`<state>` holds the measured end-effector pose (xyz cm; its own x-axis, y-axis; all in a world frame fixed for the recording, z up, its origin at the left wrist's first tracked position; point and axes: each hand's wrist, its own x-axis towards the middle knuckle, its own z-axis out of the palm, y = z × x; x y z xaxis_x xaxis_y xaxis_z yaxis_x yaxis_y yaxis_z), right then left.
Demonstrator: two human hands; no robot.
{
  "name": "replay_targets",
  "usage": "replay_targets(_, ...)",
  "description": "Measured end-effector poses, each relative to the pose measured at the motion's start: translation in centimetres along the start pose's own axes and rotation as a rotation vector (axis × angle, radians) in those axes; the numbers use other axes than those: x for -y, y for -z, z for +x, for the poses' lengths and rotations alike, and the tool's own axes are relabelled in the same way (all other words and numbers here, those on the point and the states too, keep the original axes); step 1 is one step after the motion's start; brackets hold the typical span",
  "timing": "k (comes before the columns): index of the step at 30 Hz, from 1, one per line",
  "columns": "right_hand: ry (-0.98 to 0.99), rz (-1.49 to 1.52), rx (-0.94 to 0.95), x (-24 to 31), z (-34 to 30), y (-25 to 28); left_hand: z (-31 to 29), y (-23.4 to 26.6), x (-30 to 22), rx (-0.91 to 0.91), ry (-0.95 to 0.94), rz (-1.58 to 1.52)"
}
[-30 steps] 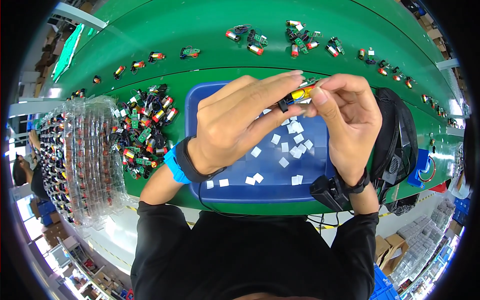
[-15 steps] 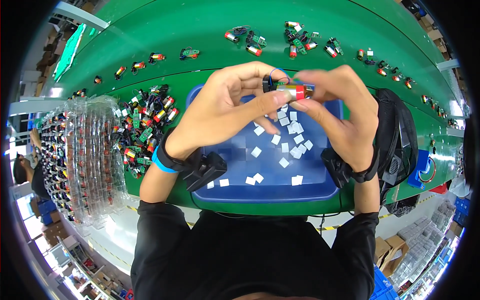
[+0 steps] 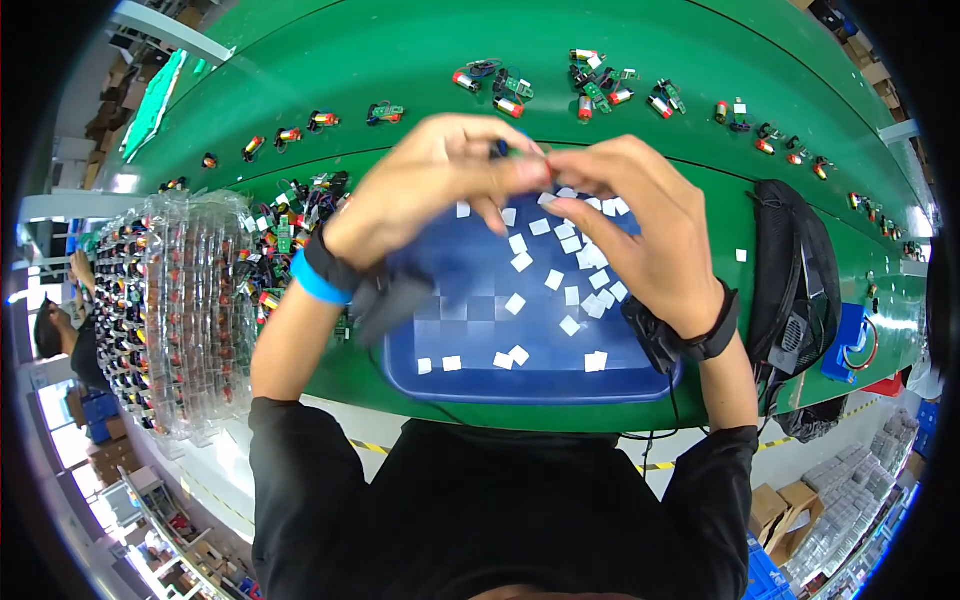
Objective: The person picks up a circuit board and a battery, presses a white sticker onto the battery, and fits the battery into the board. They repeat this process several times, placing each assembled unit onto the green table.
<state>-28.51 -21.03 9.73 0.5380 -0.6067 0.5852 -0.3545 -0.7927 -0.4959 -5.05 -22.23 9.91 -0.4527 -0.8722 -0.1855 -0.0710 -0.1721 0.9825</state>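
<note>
My left hand [image 3: 435, 180], blurred by motion, is closed on a small cylindrical battery with wires, held above the back of a blue tray [image 3: 530, 388]. Fingers hide most of the battery; a red bit [image 3: 551, 172] and a dark part show. At that red bit are the fingertips of my right hand [image 3: 645, 220], its thumb apart and lower, with a gap between. Small white square pieces [image 3: 554, 280] lie scattered in the tray beneath both hands.
Left of the tray is a heap of batteries with green circuit boards [image 3: 284, 232], beside stacked clear plastic trays [image 3: 180, 310]. More battery assemblies [image 3: 508, 106] line the back of the green table [image 3: 420, 50]. A black mesh bag [image 3: 785, 270] lies at right, near a blue object [image 3: 842, 340].
Both hands have shifted left with the battery, which was plainly visible before and is now mostly covered by fingers. The right thumb has come away from the battery's red end.
</note>
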Motion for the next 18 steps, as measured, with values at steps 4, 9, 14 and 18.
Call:
replay_targets(4, -0.153, 0.155, -0.03, 1.1, 0.7, -0.2, 4.8, 10.7, 3.9, -0.222, 0.114, 0.611)
replay_targets(9, -0.129, 0.056, 0.024, 0.0, 0.1, 0.7, 8.6, 12.2, 8.8, -0.698, -0.236, 1.592)
replay_targets(14, -0.138, 0.09, 0.079, 0.3, 0.0, 0.4, 12.5, 11.1, 7.5, -0.636, -0.733, 1.541)
replay_targets(18, -0.172, 0.213, 0.148, 0.4, -0.1, 0.7, 12.1, 9.3, 3.4, -0.572, -0.046, 1.57)
